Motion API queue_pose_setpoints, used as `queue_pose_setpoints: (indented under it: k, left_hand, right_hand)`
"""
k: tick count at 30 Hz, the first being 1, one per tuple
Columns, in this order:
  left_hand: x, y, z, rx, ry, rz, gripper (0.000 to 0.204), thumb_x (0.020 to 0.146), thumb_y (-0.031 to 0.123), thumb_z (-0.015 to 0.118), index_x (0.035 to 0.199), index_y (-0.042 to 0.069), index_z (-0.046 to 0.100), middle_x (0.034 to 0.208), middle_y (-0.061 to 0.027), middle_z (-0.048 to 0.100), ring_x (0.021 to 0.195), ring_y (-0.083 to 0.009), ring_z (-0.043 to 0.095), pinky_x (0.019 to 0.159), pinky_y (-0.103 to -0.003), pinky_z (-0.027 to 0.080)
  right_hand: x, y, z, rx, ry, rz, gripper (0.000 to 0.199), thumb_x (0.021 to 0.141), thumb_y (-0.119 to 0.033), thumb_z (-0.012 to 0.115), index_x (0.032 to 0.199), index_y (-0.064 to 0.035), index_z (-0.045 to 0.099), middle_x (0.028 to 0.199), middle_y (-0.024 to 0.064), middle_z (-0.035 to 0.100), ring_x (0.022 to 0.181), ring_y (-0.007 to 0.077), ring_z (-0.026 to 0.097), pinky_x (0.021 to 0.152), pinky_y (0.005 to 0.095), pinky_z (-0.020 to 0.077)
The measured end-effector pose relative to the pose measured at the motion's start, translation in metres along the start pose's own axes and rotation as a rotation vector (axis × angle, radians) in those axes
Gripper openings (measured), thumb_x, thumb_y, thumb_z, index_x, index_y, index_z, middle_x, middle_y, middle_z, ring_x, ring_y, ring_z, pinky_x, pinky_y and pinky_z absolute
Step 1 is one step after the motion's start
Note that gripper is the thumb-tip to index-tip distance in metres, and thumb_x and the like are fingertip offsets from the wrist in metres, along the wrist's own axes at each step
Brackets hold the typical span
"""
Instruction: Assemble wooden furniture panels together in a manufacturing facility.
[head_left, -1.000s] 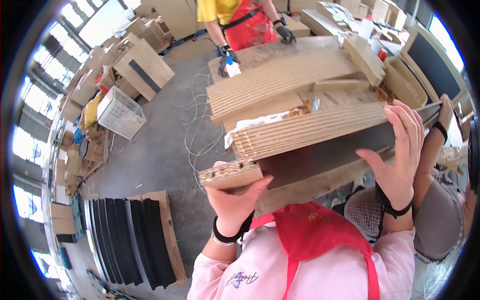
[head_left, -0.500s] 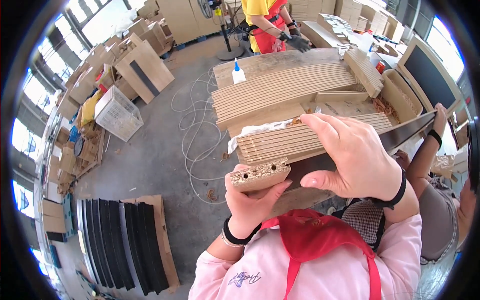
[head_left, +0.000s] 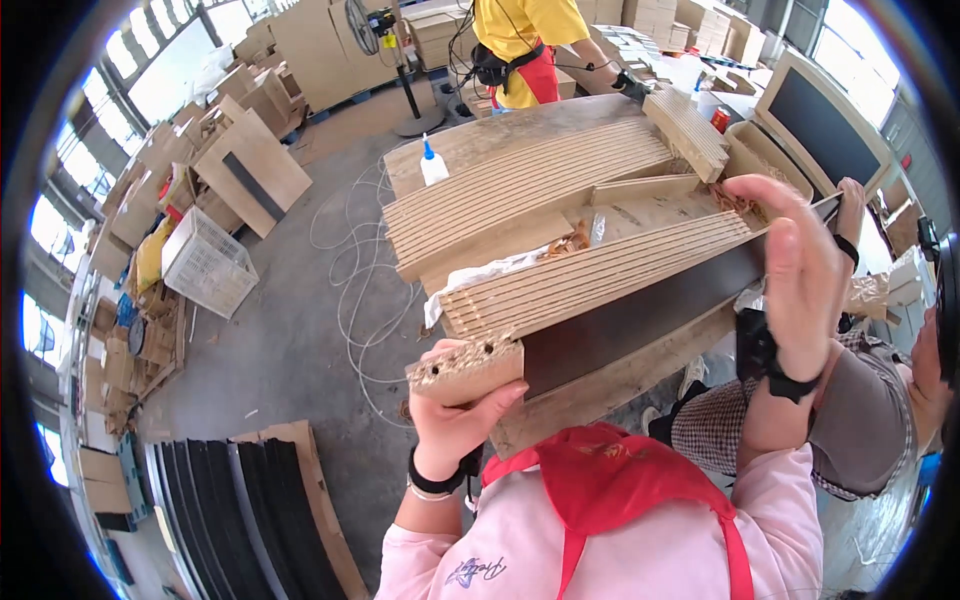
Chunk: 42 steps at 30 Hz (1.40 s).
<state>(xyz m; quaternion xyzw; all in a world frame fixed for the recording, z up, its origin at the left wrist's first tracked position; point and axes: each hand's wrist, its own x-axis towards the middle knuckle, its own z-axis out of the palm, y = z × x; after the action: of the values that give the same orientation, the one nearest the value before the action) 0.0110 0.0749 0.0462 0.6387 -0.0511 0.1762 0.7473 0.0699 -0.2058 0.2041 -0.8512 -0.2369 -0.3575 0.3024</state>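
My left hand (head_left: 450, 425) grips the near end of a chipboard panel, thumb below and fingers behind. Two dark holes show in its rough end face (head_left: 466, 370). Its long dark brown face (head_left: 640, 310) seems to run off to the right, where a co-worker's hand (head_left: 850, 205) is at the far end. My right hand (head_left: 800, 275) is raised over the panel's right part, fingers stretched out and slightly blurred, holding nothing. Right behind the panel lies a row of narrow light-wood strips (head_left: 600, 270) with small pegs at their left ends.
A second bank of strips (head_left: 530, 190) lies farther back on the worktable (head_left: 520, 118), beside a white glue bottle (head_left: 434, 165) with a blue tip. Another person in yellow (head_left: 550, 30) stands behind it. Black panels (head_left: 240, 520) lie on the floor, left; a pale hose (head_left: 345, 270) loops there.
My right hand has moved right, away from the panel's near end, uncovering more of the dark face. My left hand with the panel end appears slightly lower and farther left.
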Motion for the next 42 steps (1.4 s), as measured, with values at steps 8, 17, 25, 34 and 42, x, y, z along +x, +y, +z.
queue_pose_setpoints:
  k: [8,17,25,34,42]
  left_hand:
    - [-0.011,-0.009,0.011,0.138,-0.029,0.309,0.052,0.064,0.0,0.086,0.097,0.005,0.045,0.092,-0.0123,0.062,0.082,-0.0212,0.067,0.075,-0.034,0.057]
    - [-0.004,-0.019,-0.002,0.056,-0.178,0.263,0.043,0.071,0.006,0.082,0.097,0.005,0.047,0.091,-0.0165,0.062,0.082,-0.0273,0.066,0.074,-0.037,0.057]
    - [0.001,-0.023,-0.019,-0.17,-0.319,0.223,0.02,0.085,0.008,0.063,0.102,-0.001,0.061,0.108,-0.0199,0.064,0.099,-0.0353,0.063,0.085,-0.041,0.052]
    - [0.013,-0.018,-0.019,-0.257,-0.388,0.124,0.023,0.081,0.001,0.063,0.103,-0.004,0.066,0.104,-0.0198,0.067,0.1,-0.0327,0.065,0.088,-0.038,0.051]
    - [0.002,-0.022,-0.011,-0.115,-0.238,0.36,0.031,0.085,0.021,0.066,0.101,-0.001,0.052,0.094,-0.0243,0.06,0.081,-0.0352,0.062,0.076,-0.043,0.055]
  right_hand:
    - [-0.021,0.026,0.038,-0.137,0.057,-0.194,0.03,0.089,-0.015,0.051,0.061,-0.0054,0.05,0.063,0.0065,0.053,0.059,0.024,0.049,0.061,0.0343,0.0355]
    - [-0.022,0.03,0.061,-0.161,0.267,-0.15,0.032,0.089,-0.019,0.045,0.06,-0.0071,0.048,0.068,0.0063,0.057,0.065,0.023,0.048,0.07,0.0339,0.0359]
    - [-0.027,0.037,0.075,-0.178,0.344,-0.125,0.035,0.089,-0.029,0.036,0.061,-0.0088,0.044,0.068,0.0087,0.054,0.07,0.0232,0.048,0.075,0.0384,0.0356]
    - [-0.035,0.038,0.076,-0.182,0.28,-0.045,0.034,0.095,-0.03,0.03,0.069,-0.012,0.043,0.073,0.0043,0.05,0.075,0.0199,0.046,0.086,0.0387,0.0332]
    - [-0.031,0.044,0.068,-0.142,0.227,-0.127,0.021,0.085,-0.021,0.044,0.066,-0.0144,0.05,0.075,0.0024,0.059,0.074,0.0216,0.05,0.08,0.0403,0.0355]
